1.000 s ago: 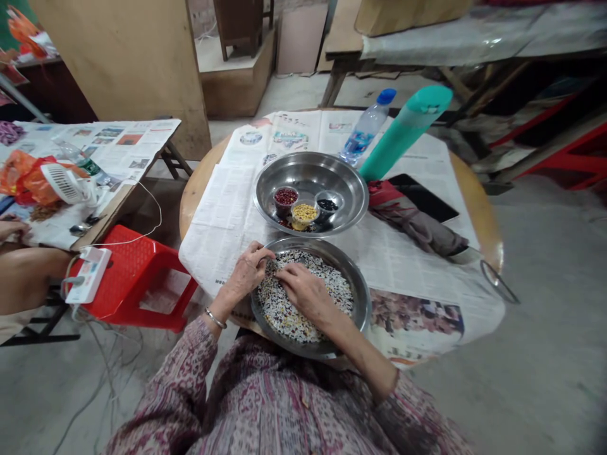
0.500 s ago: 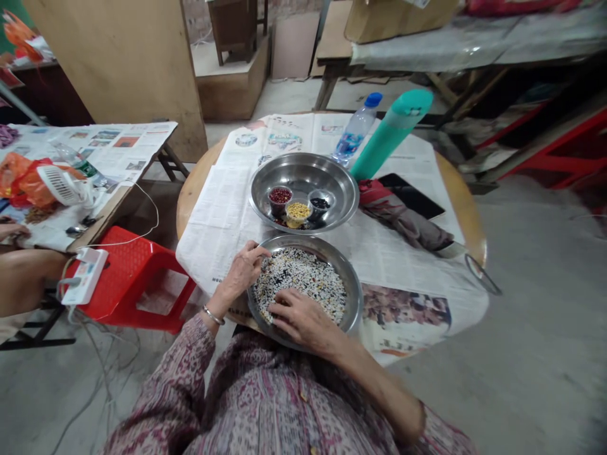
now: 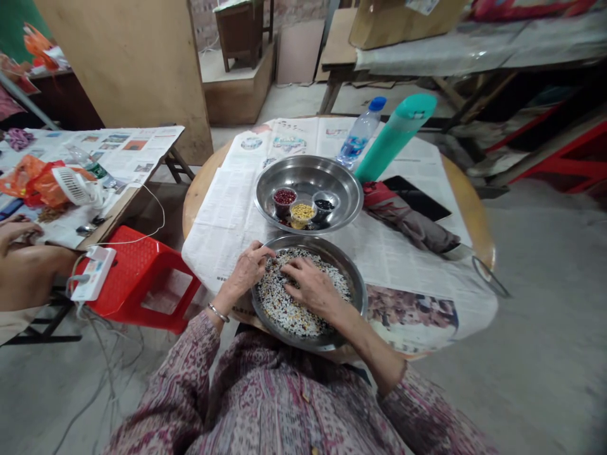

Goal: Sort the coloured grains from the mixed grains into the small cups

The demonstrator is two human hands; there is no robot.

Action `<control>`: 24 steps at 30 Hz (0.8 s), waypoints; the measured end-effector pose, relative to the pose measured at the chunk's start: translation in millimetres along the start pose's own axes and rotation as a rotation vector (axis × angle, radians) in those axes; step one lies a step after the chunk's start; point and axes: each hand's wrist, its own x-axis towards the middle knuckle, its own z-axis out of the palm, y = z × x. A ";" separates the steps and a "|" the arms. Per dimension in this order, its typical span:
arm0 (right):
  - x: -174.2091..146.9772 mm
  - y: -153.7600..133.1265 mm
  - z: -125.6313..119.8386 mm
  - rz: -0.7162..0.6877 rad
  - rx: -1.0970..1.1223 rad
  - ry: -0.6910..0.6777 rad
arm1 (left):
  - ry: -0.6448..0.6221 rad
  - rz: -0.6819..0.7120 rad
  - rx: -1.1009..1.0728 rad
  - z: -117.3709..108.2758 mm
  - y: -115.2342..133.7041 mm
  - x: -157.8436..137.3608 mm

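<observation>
A steel basin (image 3: 356,278) at the table's near edge holds mixed white and black grains (image 3: 294,316) with scattered yellow and red ones. My left hand (image 3: 251,268) is at its upper left rim, thumb and fingers pressed together; whatever they pinch is hidden. My right hand (image 3: 310,285) reaches into the grains from the right, its fingers apart and their tips touching the mix. Just beyond stands a second steel basin (image 3: 308,165). Inside it are small clear cups of red beans (image 3: 284,196), yellow beans (image 3: 302,212) and black beans (image 3: 325,205).
Newspaper (image 3: 213,215) covers the round table. A water bottle (image 3: 359,134), a tall green bottle (image 3: 396,138), a folded umbrella (image 3: 412,221) and a dark tablet (image 3: 416,197) lie beyond and right. At left are a red stool (image 3: 137,278) with a power strip (image 3: 95,273) and another person's hand (image 3: 16,232).
My right hand has moved up and away from me through the grains, uncovering more yellow and red ones near the basin's front. My left hand stays by the rim. The view has shifted slightly.
</observation>
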 end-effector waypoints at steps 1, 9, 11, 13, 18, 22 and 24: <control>1.5 -3.3 1.7 -0.004 0.003 -0.038 | -0.002 0.000 0.003 0.1 -0.2 0.0; -27.3 17.5 -14.0 0.100 0.028 -0.125 | 0.008 0.009 -0.018 2.3 -3.9 0.9; -44.7 20.2 -18.2 0.075 0.083 -0.158 | 0.009 0.012 -0.029 2.5 -3.9 1.2; -60.3 18.6 -18.8 0.026 0.123 -0.200 | 0.014 0.013 -0.033 2.4 -3.4 1.4; -69.1 16.6 -13.9 0.035 -0.015 -0.150 | 0.025 0.004 -0.026 2.3 -2.2 1.2; -54.3 22.9 -14.8 0.174 -0.073 0.010 | 0.028 0.003 -0.020 2.5 -2.1 0.8; -48.0 21.2 -12.9 0.180 -0.027 0.050 | 0.025 -0.001 -0.016 2.4 -2.2 0.7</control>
